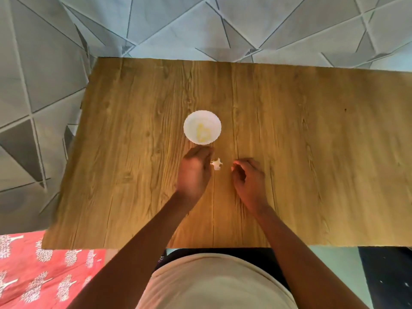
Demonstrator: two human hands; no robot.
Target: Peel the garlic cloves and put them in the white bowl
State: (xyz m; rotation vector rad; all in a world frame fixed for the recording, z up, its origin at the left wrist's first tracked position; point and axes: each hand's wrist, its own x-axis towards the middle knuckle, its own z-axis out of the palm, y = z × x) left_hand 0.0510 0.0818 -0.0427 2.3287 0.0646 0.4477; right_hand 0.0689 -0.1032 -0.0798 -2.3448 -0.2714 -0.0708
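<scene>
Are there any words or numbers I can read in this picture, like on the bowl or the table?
None: no words, labels or numbers show.
White bowl: plain, no writing.
Wooden table: only wood grain.
Red cloth: a white tree pattern, no letters.

We look down on a wooden table [289,152] with strong grain lines, standing on a floor [178,25] of grey and pale triangular tiles, with a red cloth [40,270] printed with white tree shapes at the lower left and warm light over the tabletop.
</scene>
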